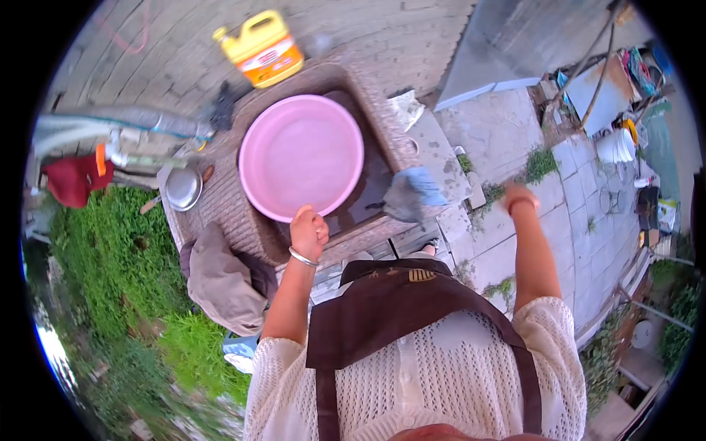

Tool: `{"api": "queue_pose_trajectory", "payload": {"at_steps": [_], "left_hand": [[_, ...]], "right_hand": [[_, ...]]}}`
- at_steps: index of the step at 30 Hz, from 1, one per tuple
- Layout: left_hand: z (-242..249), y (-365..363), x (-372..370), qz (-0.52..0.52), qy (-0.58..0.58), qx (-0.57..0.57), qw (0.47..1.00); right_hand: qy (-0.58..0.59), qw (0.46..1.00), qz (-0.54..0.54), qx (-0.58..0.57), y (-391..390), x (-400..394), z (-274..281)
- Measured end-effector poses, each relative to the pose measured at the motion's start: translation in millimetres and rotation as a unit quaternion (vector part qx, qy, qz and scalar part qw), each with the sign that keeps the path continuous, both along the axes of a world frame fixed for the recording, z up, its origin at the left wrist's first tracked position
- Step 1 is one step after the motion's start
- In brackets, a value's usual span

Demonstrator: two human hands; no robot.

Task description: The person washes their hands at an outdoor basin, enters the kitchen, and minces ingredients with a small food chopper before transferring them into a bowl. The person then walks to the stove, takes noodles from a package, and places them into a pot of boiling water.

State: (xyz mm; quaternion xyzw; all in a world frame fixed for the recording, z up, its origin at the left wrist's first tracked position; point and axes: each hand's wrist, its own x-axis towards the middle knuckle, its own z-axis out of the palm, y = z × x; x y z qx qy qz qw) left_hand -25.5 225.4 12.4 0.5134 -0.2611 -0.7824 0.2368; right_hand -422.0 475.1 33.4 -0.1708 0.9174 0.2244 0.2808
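Note:
My left hand (308, 234), with a silver bangle on its wrist, is curled into a fist just in front of a pink basin (251, 187). No object shows in its fingers. The round basin holds cloudy water and sits inside a brown stone sink (220, 242). Off to the right, my right hand (519, 197) hangs over the paving, away from the sink, its fingers smeared by motion. A blue-grey cloth (413, 195) drapes over the sink's right rim, nearer to that hand than the basin is.
A yellow detergent jug (266, 51) stands behind the sink. On its left ledge lie a metal strainer (183, 187) and a grey-brown garment (224, 279). A pipe with a tap (118, 153) comes in from the left. Buckets (616, 147) and clutter line the paved yard's right side.

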Motion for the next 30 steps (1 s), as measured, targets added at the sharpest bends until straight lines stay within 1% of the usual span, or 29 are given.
{"api": "queue_pose_trajectory", "payload": {"at_steps": [1, 2, 3, 4, 5, 6, 7, 8, 9, 10, 12, 13, 14, 15, 16, 17, 19, 21, 22, 23, 24, 25, 26, 28, 29, 30], "left_hand": [[16.2, 11.5, -22.7, 0.004, -0.001, 0.003, 1.0], [19.1, 15.2, -42.4, -0.006, 0.0, -0.015, 1.0], [20.6, 19.5, -62.2, -0.014, 0.002, -0.032, 0.999], [24.2, 29.6, -81.2, -0.02, 0.003, -0.042, 0.999], [26.3, 35.5, -99.2, -0.01, 0.012, -0.048, 0.999], [25.3, 41.4, -115.1, -0.016, -0.001, -0.067, 0.998], [24.4, 47.7, -133.9, -0.021, -0.008, -0.086, 0.996], [21.4, 49.8, -154.2, -0.024, -0.011, -0.109, 0.994], [18.2, 54.4, -173.1, -0.029, -0.056, -0.159, 0.985], [9.1, 58.6, -186.8, -0.051, -0.073, -0.193, 0.977], [-27.8, 66.7, -205.2, -0.098, -0.111, -0.252, 0.956], [-58.0, 61.4, -203.2, -0.155, -0.145, -0.336, 0.918], [-75.5, 62.7, -206.2, -0.199, -0.221, -0.469, 0.832], [-66.8, 69.4, -215.2, -0.213, -0.247, -0.554, 0.766], [-50.9, 76.2, -225.6, -0.222, -0.27, -0.632, 0.691], [-41.8, 81.9, -231.3, -0.247, -0.301, -0.607, 0.693], [-37.1, 87.6, -228.6, -0.288, -0.365, -0.554, 0.691], [-42.3, 96.7, -228.2, -0.245, -0.373, -0.609, 0.655], [-44.2, 96.9, -227.1, -0.254, -0.396, -0.592, 0.654], [-40.9, 97.0, -228.2, -0.264, -0.415, -0.575, 0.654], [-41.1, 98.7, -229.8, -0.232, -0.403, -0.556, 0.689], [-38.4, 98.7, -232.2, -0.223, -0.375, -0.584, 0.685], [-29.2, 98.0, -236.5, -0.259, -0.385, -0.56, 0.686], [-25.6, 97.4, -244.2, -0.258, -0.436, -0.497, 0.705], [-28.6, 91.1, -248.8, -0.251, -0.427, -0.515, 0.7], [-32.0, 88.3, -246.1, -0.245, -0.418, -0.532, 0.694]], "right_hand": [[-0.007, 0.951, 0.255, 0.176, 85.1, -20.3, -54.3], [-0.142, 0.982, 0.083, 0.089, 156.3, -45.9, -116.4], [-0.22, 0.971, -0.087, -0.047, 207.1, -42.3, -135.3], [-0.229, 0.878, -0.389, -0.16, 227.2, -13.5, -83.2], [-0.253, 0.82, -0.471, -0.205, 262.7, -7.2, -85.8], [-0.272, 0.751, -0.547, -0.25, 297.1, -4.0, -91.3], [-0.212, 0.859, -0.434, -0.171, 330.4, -0.7, -92.4], [-0.142, 0.938, -0.304, -0.089, 354.0, -2.3, -100.1], [-0.112, 0.962, -0.239, -0.063, 363.8, -17.1, -101.7], [-0.077, 0.981, -0.175, -0.032, 371.7, -31.6, -101.5], [-0.1, 0.971, -0.197, -0.086, 384.4, -74.8, -96.2], [-0.106, 0.955, -0.237, -0.146, 398.4, -108.9, -130.6], [-0.049, 0.955, -0.186, -0.225, 393.8, -133.2, -134.7], [0.007, 0.96, -0.166, -0.227, 343.7, -144.0, -89.7], [0.042, 0.962, -0.11, -0.245, 309.7, -162.9, -70.6], [0.08, 0.961, -0.05, -0.26, 283.2, -186.2, -56.0], [0.052, 0.923, 0.003, -0.38, 230.6, -231.4, -53.4], [-0.024, 0.912, -0.047, -0.406, 173.0, -272.8, -44.8], [-0.061, 0.903, -0.078, -0.418, 147.6, -290.2, -36.8], [-0.054, 0.915, -0.03, -0.399, 138.2, -313.1, -41.9], [-0.043, 0.922, 0.018, -0.384, 126.8, -338.3, -57.5], [-0.054, 0.924, 0.06, -0.374, 117.7, -360.1, -67.1], [-0.089, 0.933, 0.07, -0.342, 109.6, -384.2, -63.3], [-0.166, 0.94, 0.078, -0.288, 93.4, -414.4, -66.1], [-0.185, 0.946, 0.1, -0.246, 84.1, -434.6, -65.2], [-0.168, 0.948, 0.085, -0.257, 71.8, -452.5, -64.7]]}}
